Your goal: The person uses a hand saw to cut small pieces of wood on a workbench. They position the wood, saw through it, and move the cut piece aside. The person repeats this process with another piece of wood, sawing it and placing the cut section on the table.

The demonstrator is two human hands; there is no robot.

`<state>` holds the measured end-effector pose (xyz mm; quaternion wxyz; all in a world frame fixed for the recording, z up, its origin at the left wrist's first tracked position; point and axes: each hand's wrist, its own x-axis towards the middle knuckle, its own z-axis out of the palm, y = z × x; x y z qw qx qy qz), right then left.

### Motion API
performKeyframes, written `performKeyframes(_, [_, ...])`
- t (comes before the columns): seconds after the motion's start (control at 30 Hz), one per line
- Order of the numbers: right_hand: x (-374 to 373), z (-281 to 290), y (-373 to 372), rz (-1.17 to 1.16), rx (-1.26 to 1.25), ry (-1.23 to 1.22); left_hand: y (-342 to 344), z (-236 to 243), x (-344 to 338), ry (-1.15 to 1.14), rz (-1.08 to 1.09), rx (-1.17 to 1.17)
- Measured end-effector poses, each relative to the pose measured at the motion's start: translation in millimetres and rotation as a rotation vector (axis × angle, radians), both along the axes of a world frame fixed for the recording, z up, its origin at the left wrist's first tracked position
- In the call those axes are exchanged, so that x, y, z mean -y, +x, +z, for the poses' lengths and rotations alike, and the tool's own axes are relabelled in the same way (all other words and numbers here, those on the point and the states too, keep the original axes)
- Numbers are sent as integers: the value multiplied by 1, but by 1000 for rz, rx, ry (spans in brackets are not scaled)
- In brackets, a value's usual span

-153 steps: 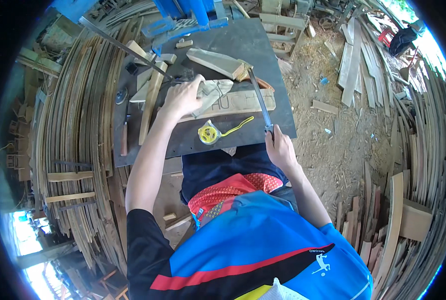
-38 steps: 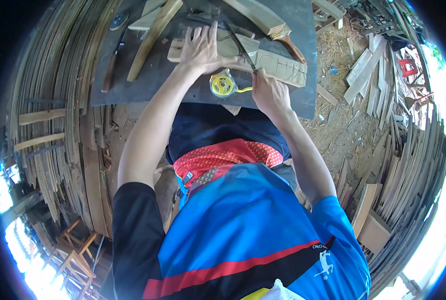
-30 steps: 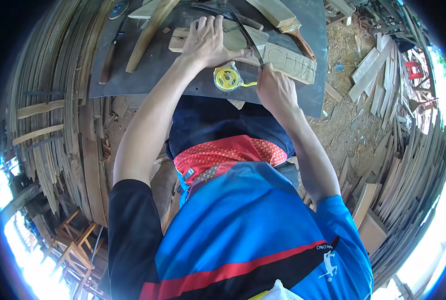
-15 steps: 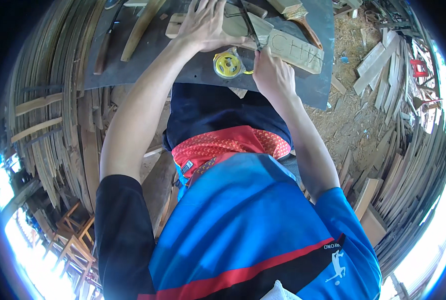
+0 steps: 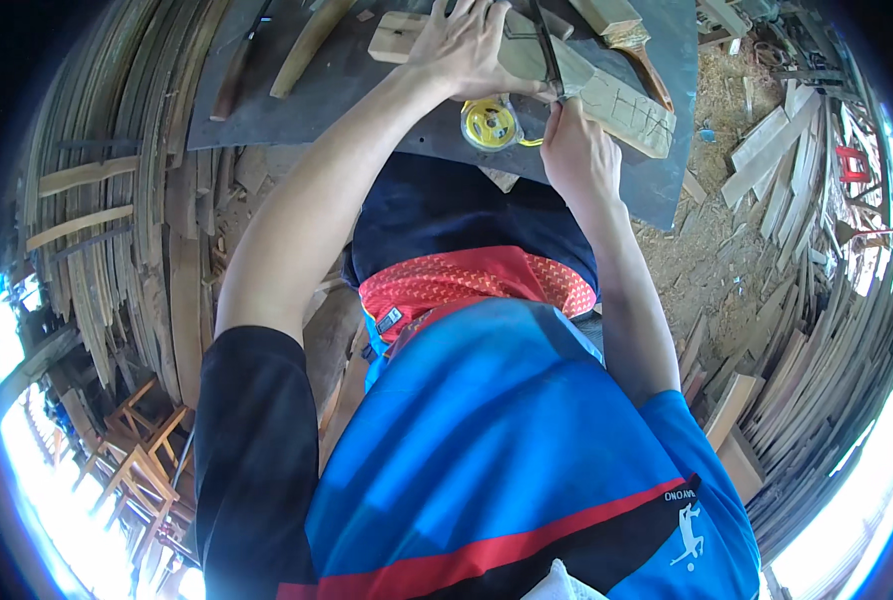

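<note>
My left hand (image 5: 466, 45) lies on a pale wooden block (image 5: 621, 110), fingers spread, its thumb reaching to a dark, narrow, blade-like tool (image 5: 545, 45). The tool crosses the block and runs out of the picture at the top. At its near end my right hand (image 5: 581, 150) is closed, fingers pressed together around it; its grip is mostly hidden. Dark marks show on the block's right part. Just left of my right hand sits a yellow tape measure (image 5: 490, 124), its yellow strip leading toward that hand.
The grey table top (image 5: 366, 110) carries a brush (image 5: 646, 70) at the right, plus a curved wooden piece (image 5: 309, 48) and a long dark tool with a wooden handle (image 5: 231, 85) at the left. Stacked planks (image 5: 96, 200) line the left; offcuts (image 5: 776, 150) lie on the floor at right.
The whole view has shifted, so table, hands and block appear farther right and slightly higher. My left hand stays on the block and my right hand stays closed at the dark tool.
</note>
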<state>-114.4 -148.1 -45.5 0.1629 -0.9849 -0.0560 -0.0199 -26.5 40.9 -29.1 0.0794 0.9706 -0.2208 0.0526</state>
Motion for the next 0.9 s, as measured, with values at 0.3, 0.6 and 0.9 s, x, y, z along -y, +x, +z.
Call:
performKeyframes(0.3, [6,4,-14,24,-96,64,1,-1,-2,21,-61,45])
performKeyframes(0.6, [17,7,-58,-10,-188,25,8,7,2,62,-8,-86])
performKeyframes(0.9, [14,2,-49,28,-72,-46,4,-20,-5,67,18,45])
